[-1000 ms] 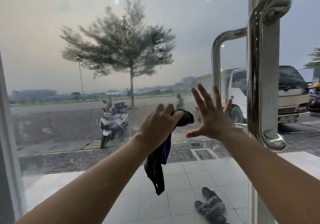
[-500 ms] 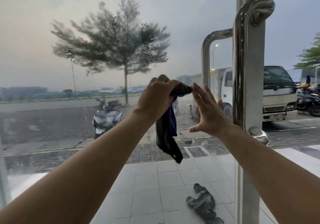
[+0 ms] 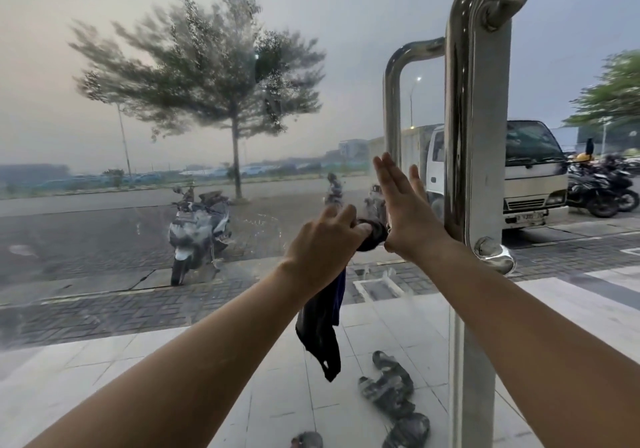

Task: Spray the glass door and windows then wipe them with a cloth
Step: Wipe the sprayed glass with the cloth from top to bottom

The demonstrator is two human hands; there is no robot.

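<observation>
Near the centre of the frame, the left hand grips a bunched dark navy cloth against the clear glass door, and the cloth's loose end hangs below the wrist. Just right of it, the right hand is held flat with straight fingers beside the polished steel tubular door handle. Fine droplets speckle the glass at upper centre.

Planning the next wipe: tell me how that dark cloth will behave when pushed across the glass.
Probably floppy: the dark cloth hangs limp below the left hand, which grips its bunched top. Likely light, held by fingers alone. It may bunch rather than slide.
</observation>
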